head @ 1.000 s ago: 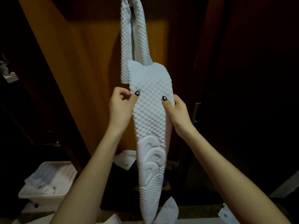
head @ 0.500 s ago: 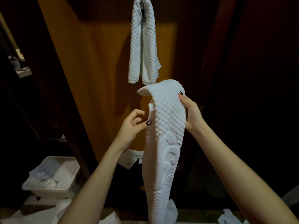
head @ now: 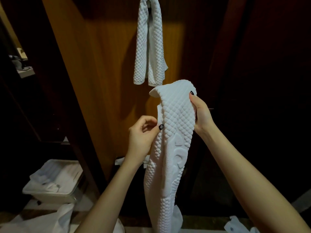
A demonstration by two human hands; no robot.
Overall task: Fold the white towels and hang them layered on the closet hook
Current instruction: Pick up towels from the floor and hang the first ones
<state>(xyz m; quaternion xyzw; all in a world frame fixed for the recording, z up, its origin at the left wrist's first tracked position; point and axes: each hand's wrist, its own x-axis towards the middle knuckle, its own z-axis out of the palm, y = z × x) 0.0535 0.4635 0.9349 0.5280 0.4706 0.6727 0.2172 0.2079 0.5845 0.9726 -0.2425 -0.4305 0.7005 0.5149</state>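
I've dropped the long towel point(head: 175, 132) clear below the hung towel point(head: 149, 47). My right grip point(head: 201, 113) pinches its top edge and my left grip point(head: 143, 137) pinches the side edge, narrowing the fold for hanging.

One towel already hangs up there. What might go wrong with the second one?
The held towel is gripped only near its top by the left hand and right hand, so its long tail may drag over the clutter below. Layering it on could nudge the hanging towel loose; the hook is hidden under it, so aiming may be hard.
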